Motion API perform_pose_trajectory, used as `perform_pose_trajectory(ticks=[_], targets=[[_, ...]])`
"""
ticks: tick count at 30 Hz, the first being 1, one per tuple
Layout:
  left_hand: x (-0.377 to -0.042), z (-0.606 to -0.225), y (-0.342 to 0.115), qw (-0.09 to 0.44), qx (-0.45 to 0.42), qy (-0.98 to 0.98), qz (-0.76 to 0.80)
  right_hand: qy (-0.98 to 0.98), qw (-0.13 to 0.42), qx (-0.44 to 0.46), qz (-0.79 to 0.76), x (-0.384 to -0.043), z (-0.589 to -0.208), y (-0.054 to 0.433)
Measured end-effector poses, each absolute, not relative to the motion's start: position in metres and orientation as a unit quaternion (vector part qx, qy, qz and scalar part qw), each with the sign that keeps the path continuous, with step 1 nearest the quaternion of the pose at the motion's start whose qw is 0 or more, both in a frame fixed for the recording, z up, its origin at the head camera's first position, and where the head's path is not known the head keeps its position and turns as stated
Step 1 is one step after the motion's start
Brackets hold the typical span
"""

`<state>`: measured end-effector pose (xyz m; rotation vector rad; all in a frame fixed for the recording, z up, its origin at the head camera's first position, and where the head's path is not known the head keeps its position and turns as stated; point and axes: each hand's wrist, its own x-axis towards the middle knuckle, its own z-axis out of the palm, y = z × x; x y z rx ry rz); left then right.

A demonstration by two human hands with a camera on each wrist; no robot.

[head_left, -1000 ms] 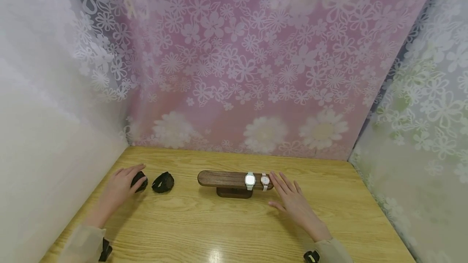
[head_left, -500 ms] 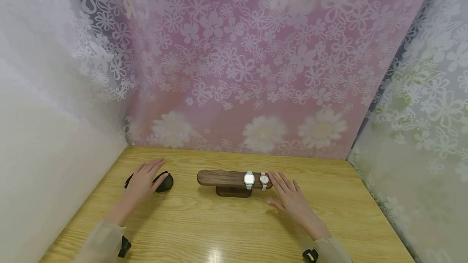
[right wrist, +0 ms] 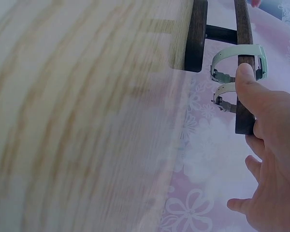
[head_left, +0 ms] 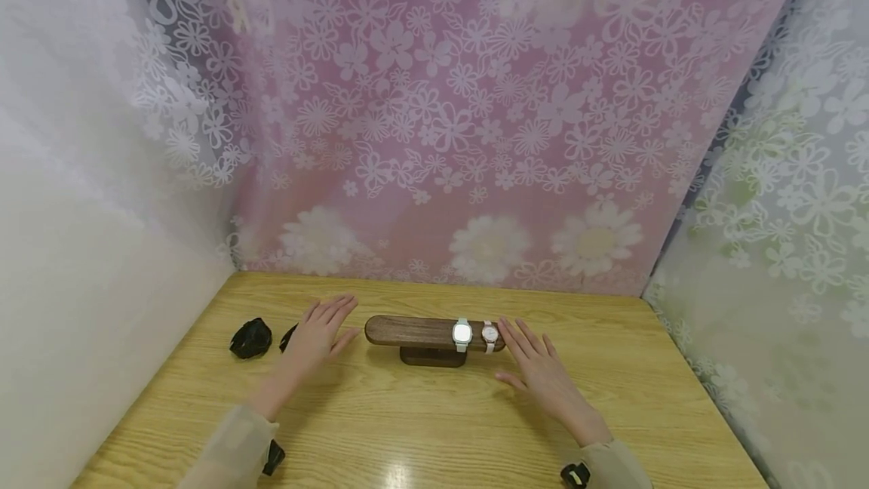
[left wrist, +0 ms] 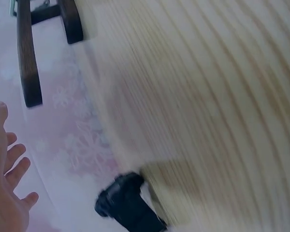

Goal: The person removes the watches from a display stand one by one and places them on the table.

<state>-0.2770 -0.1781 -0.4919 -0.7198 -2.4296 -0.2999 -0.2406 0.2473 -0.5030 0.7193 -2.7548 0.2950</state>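
Note:
A dark wooden watch stand (head_left: 407, 331) on a low base stands mid-table. Round its bar sit a mint watch (head_left: 462, 333) with a bright square face and a small white-strapped watch (head_left: 489, 333). My right hand (head_left: 543, 379) has its straight fingers at the bar's right end; in the right wrist view its thumb (right wrist: 246, 79) overlaps that end. My left hand (head_left: 314, 342), fingers extended and holding nothing, hovers just left of the bar's other end. It partly hides one black watch (head_left: 287, 338). Another black watch (head_left: 250, 338) lies further left.
The wooden table (head_left: 407, 421) ends at a pink floral curtain (head_left: 434, 134) behind. A pale wall (head_left: 102, 262) closes the left side, a floral sheet (head_left: 787, 262) the right.
My left hand has moved right, from the left black watch, past the second one, toward the stand. Both black watches stay on the table. The right hand has stayed put.

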Motion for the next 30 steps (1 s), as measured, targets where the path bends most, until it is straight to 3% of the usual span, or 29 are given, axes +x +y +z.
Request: perform_pose_trajectory(ticks=[12,30], targets=[[-0.265,-0.493,-0.120,0.255,-0.318,-0.903,-0.134,-0.951,0.146,0.253,0.104,-0.240,-0.502,0.247],[-0.256,-0.503,-0.104,0.220,-0.356,-0.902,-0.101,-0.940,0.151,0.265,0.156,-0.246,-0.499,0.248]])
